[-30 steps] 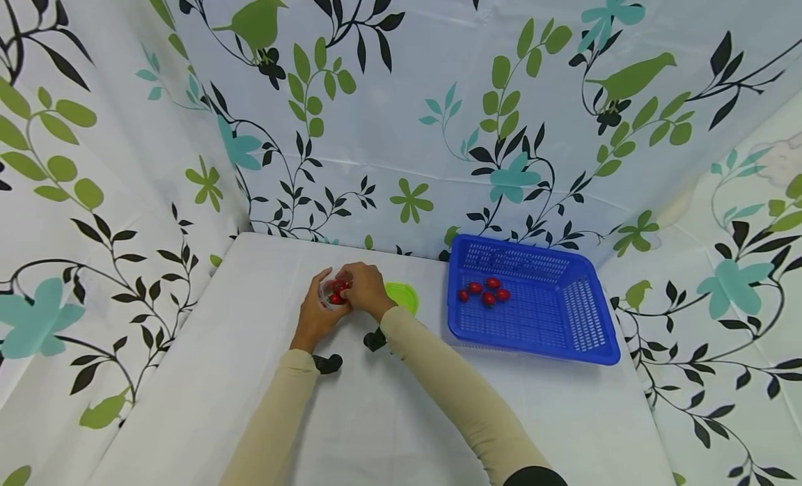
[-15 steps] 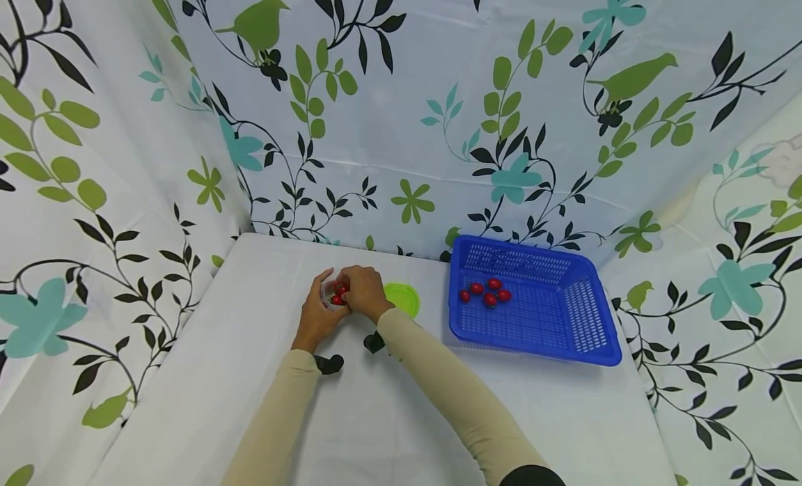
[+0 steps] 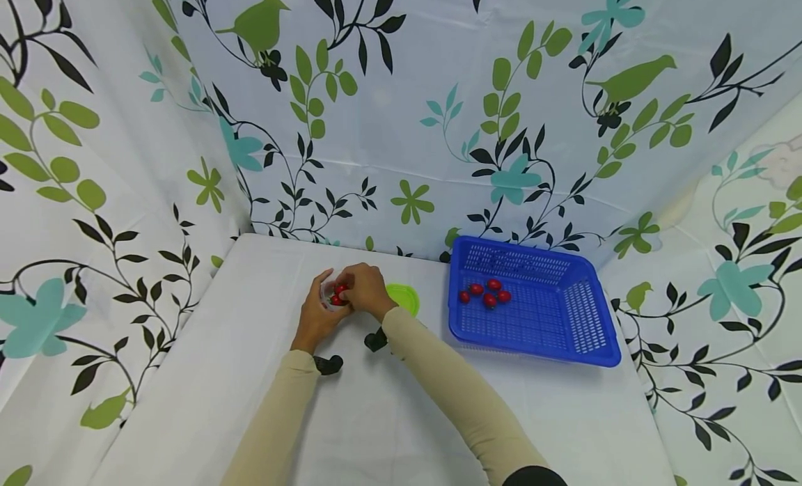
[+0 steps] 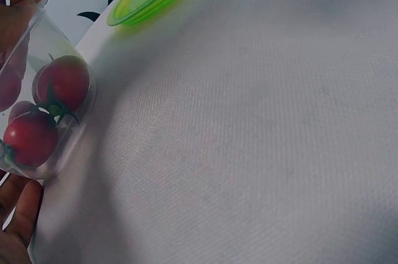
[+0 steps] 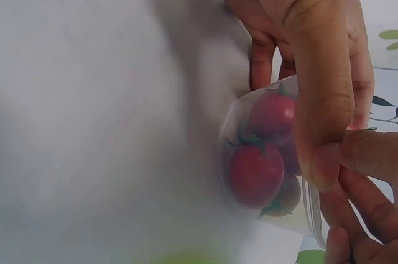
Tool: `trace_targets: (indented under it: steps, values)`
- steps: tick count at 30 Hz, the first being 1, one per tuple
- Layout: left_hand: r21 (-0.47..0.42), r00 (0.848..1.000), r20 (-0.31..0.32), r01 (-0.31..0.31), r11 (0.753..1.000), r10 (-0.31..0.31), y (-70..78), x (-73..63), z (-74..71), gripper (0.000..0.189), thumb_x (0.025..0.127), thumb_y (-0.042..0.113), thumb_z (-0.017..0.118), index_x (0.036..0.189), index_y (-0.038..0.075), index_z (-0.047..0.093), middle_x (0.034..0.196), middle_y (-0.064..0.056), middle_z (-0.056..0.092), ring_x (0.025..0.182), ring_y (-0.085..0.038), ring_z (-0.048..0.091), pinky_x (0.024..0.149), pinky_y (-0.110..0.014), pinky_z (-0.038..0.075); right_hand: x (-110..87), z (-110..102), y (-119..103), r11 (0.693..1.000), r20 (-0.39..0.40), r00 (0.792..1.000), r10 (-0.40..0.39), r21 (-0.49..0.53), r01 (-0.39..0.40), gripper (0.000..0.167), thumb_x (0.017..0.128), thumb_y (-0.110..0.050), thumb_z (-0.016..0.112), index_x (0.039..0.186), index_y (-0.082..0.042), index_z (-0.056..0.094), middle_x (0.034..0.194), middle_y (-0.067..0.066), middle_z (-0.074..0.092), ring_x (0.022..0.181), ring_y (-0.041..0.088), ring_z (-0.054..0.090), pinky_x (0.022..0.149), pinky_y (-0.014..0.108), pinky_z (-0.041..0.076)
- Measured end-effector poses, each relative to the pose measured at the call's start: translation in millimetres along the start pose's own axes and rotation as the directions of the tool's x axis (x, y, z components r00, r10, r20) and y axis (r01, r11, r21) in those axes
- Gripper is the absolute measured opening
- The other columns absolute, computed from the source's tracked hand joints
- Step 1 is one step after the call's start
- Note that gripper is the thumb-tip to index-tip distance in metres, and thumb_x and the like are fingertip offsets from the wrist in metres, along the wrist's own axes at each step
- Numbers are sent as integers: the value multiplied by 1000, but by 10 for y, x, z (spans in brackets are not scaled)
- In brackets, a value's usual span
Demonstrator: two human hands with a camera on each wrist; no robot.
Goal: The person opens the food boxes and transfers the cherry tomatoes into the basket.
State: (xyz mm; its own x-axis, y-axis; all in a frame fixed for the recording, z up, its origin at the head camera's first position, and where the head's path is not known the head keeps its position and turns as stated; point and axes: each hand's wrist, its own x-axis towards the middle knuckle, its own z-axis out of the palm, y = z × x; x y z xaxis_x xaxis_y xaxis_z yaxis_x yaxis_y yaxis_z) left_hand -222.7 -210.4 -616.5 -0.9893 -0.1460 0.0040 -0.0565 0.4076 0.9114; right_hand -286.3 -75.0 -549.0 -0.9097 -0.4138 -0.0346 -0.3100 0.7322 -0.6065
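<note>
My left hand grips a clear plastic cup around its side, thumb across it in the right wrist view. Inside lie several red cherry tomatoes with green stems. At the cup's mouth, the bent fingers of my right hand seem to pinch another tomato; only a bit of its red skin and stem shows, the rest hidden behind fingers. Just right of the right hand, a round bright green lid lies on the white table, partly covered by the wrist.
A blue perforated plastic basket stands to the right at the back of the table, with several cherry tomatoes in its left part. A patterned curtain with leaves and birds hangs behind and at both sides.
My right hand shifts only slightly at the cup's mouth, and the tomatoes there shift a little. The left hand, cup and basket stay in place.
</note>
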Motion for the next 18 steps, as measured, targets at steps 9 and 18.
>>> trace_targets:
  steps: [9, 18]
  values:
    - [2, 1000, 0, 12, 1000, -12, 23, -10, 0, 96, 91, 30, 86, 166, 30, 27, 171, -15, 35, 157, -41, 36, 126, -65, 34, -50, -54, 8, 998, -3, 1000, 3, 70, -3, 23, 92, -10, 84, 112, -20, 81, 112, -4, 81, 105, 12, 71, 99, 29, 59]
    - [-3, 999, 2, 33, 999, -33, -3, -4, 6, 98, 89, 33, 88, 166, 33, 27, 171, -15, 35, 155, -42, 38, 124, -65, 37, -95, -214, 12, 996, -27, 999, -29, 88, 31, 30, 90, -12, 86, 118, -19, 80, 112, -3, 81, 103, 12, 73, 94, 26, 62]
